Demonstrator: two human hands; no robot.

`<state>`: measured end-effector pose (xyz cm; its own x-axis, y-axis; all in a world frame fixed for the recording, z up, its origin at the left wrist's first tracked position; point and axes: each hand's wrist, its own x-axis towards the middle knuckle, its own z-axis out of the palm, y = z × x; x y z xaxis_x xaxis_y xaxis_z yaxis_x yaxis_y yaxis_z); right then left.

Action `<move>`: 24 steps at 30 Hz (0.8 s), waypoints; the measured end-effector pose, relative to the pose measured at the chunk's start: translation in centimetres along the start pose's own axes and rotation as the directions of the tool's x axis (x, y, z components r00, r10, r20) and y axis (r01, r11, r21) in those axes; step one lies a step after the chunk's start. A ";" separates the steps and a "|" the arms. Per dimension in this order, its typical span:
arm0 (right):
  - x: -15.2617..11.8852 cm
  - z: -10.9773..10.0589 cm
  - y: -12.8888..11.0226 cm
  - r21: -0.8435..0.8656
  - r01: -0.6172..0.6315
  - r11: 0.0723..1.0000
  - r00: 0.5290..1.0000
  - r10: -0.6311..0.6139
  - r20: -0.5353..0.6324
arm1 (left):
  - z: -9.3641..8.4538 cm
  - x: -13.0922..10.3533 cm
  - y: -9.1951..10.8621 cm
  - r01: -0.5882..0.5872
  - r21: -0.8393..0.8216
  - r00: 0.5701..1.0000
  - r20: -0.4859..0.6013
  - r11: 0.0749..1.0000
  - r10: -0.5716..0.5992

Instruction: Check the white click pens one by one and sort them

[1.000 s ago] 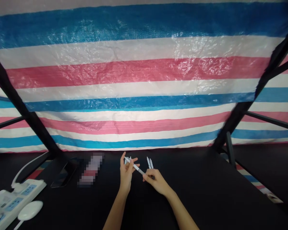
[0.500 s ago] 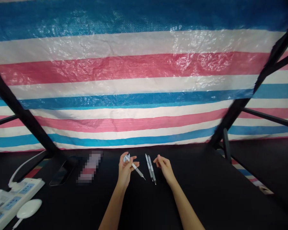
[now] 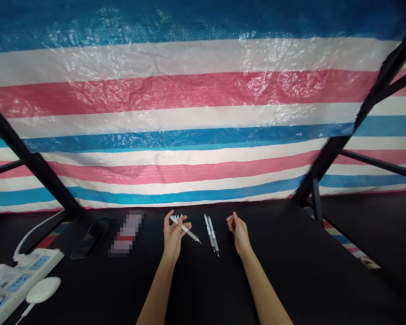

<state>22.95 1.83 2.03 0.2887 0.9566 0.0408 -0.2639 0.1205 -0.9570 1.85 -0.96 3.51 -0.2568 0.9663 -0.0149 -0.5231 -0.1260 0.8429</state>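
Observation:
My left hand (image 3: 174, 232) is closed on a white pen (image 3: 186, 230) with a grey grip, its tip pointing down to the right. Behind those fingers, the tops of more white pens (image 3: 181, 216) show; their lower parts are hidden by the hand. Two similar pens (image 3: 211, 234) lie side by side on the black table, between my hands, with their tips toward me. To their right is my right hand (image 3: 238, 231), fingers curled inward and touching no pen; nothing shows in it.
At the left lie a white power strip (image 3: 27, 282), a round white device (image 3: 43, 290) with a cable, a dark phone (image 3: 89, 240) and a pixelated item (image 3: 127, 234). Black frame bars (image 3: 345, 119) rise on both sides, before a striped sheet (image 3: 189, 171).
My right hand has moved right, away from the two pens, and its fingers have curled in more. My left hand has shifted slightly left with the pen, which lies at a flatter angle.

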 end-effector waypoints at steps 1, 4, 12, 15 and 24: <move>0.0 0.0 0.0 -0.005 -0.001 1.000 1.000 0.001 0.000 | 0.0 0.0 0.0 -0.002 0.002 1.000 -0.006 1.000 0.002; 0.0 -0.1 0.0 -0.016 0.000 1.000 1.000 0.000 -0.002 | 0.0 0.1 0.0 -0.010 0.010 1.000 -0.015 1.000 0.010; 0.0 -0.1 0.0 -0.013 -0.029 1.000 1.000 0.029 0.000 | 0.0 -0.1 0.1 0.000 0.037 1.000 0.013 0.999 -0.001; 0.0 -0.1 0.1 -0.003 -0.040 0.999 0.999 0.040 -0.002 | 0.1 -0.2 0.3 0.013 0.043 1.000 0.028 0.999 -0.014; 0.0 -0.2 0.1 -0.011 -0.042 0.999 0.999 0.042 0.003 | 0.2 -0.1 0.4 0.007 0.038 1.000 0.013 0.999 -0.007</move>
<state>23.09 1.78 1.93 0.2748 0.9615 0.0013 -0.2654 0.0772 -0.9611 1.82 -1.10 4.01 -0.2420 0.9702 -0.0139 -0.4934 -0.1107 0.8628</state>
